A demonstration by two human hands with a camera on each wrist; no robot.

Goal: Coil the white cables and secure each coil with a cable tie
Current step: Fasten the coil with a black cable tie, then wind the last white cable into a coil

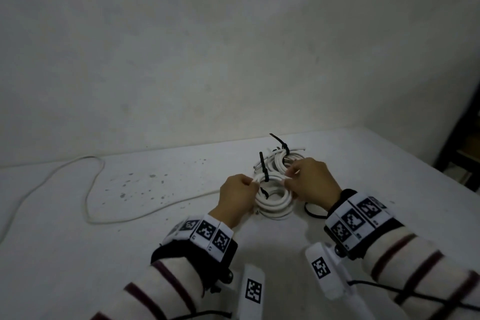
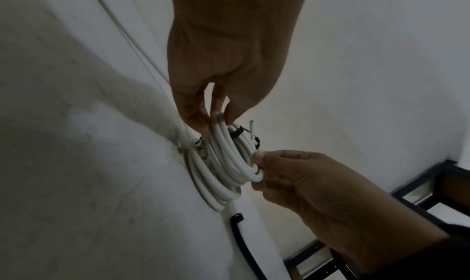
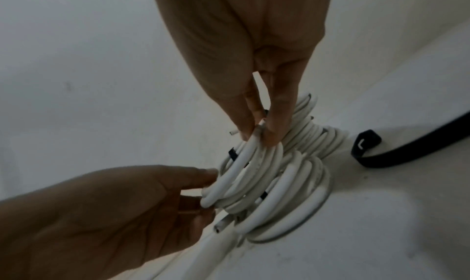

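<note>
On the white surface (image 1: 78,241), far left: loose white cable (image 1: 89,191), limp, uncoiled | left hand (image 1: 235,199) pinches coil (image 1: 270,202) at its left rim | coil springy, light; black cable tie (image 1: 265,174) fitted | right hand (image 1: 310,182) pinches right rim.

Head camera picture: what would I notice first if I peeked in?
Two hands meet in the middle of the white table: the left hand and right hand each pinch one side of a coil of white cable, lifted above more coils. Behind it lie tied coils with black cable ties sticking up. One long loose cable snakes off to the left.
</note>
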